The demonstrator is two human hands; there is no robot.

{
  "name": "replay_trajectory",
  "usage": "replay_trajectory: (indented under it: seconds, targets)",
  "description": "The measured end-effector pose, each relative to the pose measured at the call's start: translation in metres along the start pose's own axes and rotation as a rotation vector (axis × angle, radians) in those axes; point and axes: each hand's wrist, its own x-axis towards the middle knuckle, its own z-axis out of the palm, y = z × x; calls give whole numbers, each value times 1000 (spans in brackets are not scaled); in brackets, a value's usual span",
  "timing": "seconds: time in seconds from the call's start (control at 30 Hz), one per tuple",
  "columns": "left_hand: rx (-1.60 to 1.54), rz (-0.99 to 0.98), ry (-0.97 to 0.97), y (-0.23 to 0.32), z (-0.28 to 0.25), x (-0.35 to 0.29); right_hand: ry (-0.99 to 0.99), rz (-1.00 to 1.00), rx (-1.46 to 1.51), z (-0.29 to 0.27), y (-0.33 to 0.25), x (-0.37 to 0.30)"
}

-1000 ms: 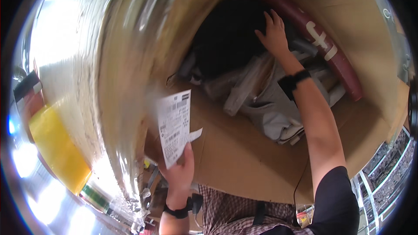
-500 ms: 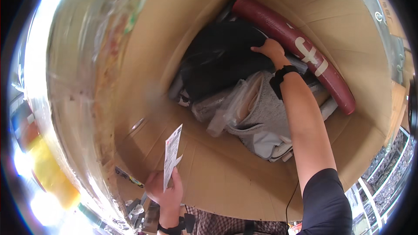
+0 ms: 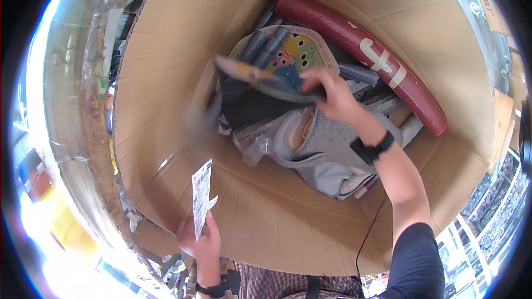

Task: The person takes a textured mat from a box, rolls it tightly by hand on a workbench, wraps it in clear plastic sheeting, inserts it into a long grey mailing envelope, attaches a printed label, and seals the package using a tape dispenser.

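My left hand (image 3: 204,243), outside the near wall of a large cardboard box (image 3: 266,216), pinches a printed white paper slip (image 3: 200,196) between thumb and fingers. Down inside the box, my right hand (image 3: 339,97) grips the edge of a dark-backed mat (image 3: 260,84). The mat is tilted up and smeared by motion, with a light, coloured rim showing. Behind it lies a rounded mat with a colourful cartoon print (image 3: 296,52). Just below the right hand is a folded grey mat (image 3: 338,138), partly covered by clear plastic.
A long dark-red roll (image 3: 366,50) with a pale mark leans along the box's right wall. Dark grey rolls (image 3: 357,73) lie beneath it. A plastic-wrapped stack (image 3: 77,77) stands left of the box. A thin black cord (image 3: 366,232) hangs over the near side.
My right hand has lifted the black mat's edge and drawn it nearer, uncovering the cartoon-print mat. My left hand still holds the slip, shifted slightly left in view.
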Motion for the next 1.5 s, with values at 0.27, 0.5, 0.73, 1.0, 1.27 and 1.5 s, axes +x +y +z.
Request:
replay_trajectory:
  seconds: [0.27, 0.5, 0.73, 1.0, 1.27, 1.5]
  targets:
    - [36, 37, -35, 7, 4, 4, -324, 23, -537, -36, 7, -83]
    - [7, 12, 4, 1, 6, 1, -438, 35, -506, -44, 11, -72]
    - [-546, -338, 39, 15, -2, 1, -640, 101, -530, -43, 9, -37]
    - [-1002, -551, -115, 32, -19, 5, -1035, 185, -261, -44, 40, -39]
    - [-1348, -665, -383, 20, 5, 23, -1554, 404, -666, 6, -30, 29]
    - [-1235, -588, -304, 30, 11, 27, -509, -4, -992, 137, 71, 80]
